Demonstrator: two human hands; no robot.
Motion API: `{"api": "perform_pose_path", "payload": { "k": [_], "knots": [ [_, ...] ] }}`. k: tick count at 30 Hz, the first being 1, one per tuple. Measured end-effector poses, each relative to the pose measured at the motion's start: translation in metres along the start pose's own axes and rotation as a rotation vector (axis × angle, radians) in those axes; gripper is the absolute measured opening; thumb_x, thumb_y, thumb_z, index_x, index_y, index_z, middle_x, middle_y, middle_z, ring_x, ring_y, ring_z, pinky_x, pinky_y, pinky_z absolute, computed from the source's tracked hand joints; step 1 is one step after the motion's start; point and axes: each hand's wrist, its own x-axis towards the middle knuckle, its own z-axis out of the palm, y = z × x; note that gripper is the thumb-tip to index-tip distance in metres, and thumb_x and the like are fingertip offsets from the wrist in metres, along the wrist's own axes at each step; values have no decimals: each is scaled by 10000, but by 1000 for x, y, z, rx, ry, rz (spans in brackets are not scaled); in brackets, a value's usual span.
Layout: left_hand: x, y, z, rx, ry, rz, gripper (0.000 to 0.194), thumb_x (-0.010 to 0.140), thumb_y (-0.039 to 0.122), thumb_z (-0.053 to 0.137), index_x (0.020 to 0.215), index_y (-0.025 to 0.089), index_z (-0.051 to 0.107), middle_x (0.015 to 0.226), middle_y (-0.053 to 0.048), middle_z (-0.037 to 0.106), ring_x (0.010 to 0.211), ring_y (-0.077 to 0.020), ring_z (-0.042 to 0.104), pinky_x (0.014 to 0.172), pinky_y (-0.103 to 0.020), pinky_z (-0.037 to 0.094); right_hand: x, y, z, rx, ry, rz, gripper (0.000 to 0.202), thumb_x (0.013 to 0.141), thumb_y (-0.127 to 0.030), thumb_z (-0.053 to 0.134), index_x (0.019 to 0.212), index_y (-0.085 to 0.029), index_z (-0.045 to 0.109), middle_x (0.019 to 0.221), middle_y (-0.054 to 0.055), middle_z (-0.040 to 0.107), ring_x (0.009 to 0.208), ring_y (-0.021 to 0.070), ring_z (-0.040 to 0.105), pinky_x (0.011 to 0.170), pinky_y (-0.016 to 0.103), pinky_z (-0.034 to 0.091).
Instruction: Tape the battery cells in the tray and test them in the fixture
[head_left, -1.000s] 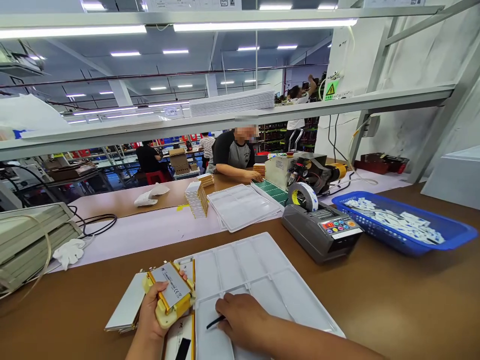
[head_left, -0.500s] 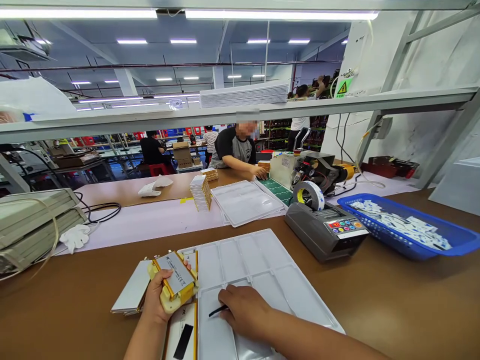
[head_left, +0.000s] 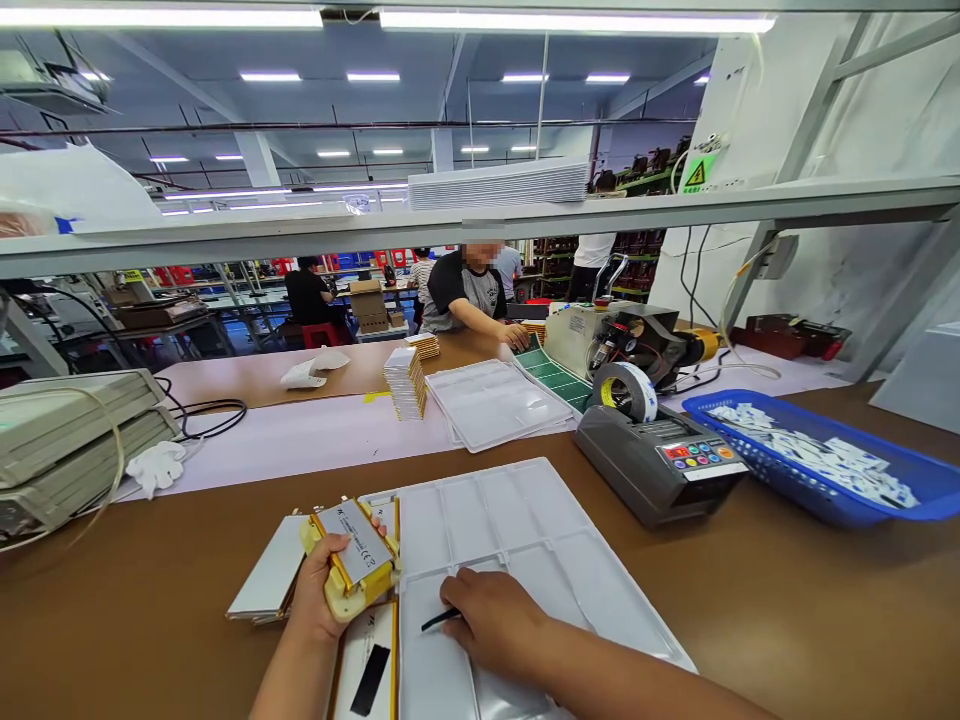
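My left hand (head_left: 318, 590) is closed round a flat pouch battery (head_left: 355, 540) with a printed grey face, which sits on a cream-yellow block (head_left: 351, 600). In my closed right hand (head_left: 495, 622) is a thin black strip (head_left: 441, 619), its end poking out to the left; its exact kind is unclear. That hand is low over a white plastic tray (head_left: 525, 500) with shallow compartments. Under and left of the left hand lie a battery with a black patch (head_left: 370, 680) and a stack of flat white batteries (head_left: 268, 575).
Beyond the tray stand a grey tape dispenser (head_left: 652, 470) with a tape roll (head_left: 626, 390) behind it, and a blue basket (head_left: 832, 505) of small white pieces. Stacked batteries (head_left: 405, 382), more trays (head_left: 495, 400) and a co-worker (head_left: 469, 295) are across the bench. A shelf bar (head_left: 360, 228) crosses above.
The view has shifted slightly. Both my hands keep their grips and places over the tray. Across the bench, the co-worker's outstretched arm and head have moved a little.
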Motion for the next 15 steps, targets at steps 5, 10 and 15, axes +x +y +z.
{"api": "perform_pose_path", "payload": {
  "k": [5, 10, 15],
  "knots": [
    [-2, 0, 1, 4, 16, -10, 528, 629, 113, 498, 1156, 125, 466, 877, -141, 628, 869, -317, 585, 750, -533, 438, 0, 0, 2, 13, -1, 36, 221, 778, -312, 434, 952, -209, 523, 913, 49, 589, 777, 207, 568, 592, 280, 352],
    [-4, 1, 3, 19, 43, -6, 547, 618, 108, 506, 1163, 135, 472, 842, -132, 638, 845, -323, 593, 748, -545, 430, 2, 1, 1, 32, -17, 37, 229, 776, -323, 433, 956, -212, 522, 927, 50, 589, 784, 204, 564, 603, 280, 360],
    [-4, 1, 3, 49, 54, 0, 569, 612, 113, 529, 1175, 151, 463, 852, -134, 641, 847, -342, 589, 726, -566, 428, 2, 1, 2, 27, -16, 22, 238, 785, -336, 419, 955, -208, 526, 931, 61, 587, 791, 209, 561, 616, 289, 373]
  ]
}}
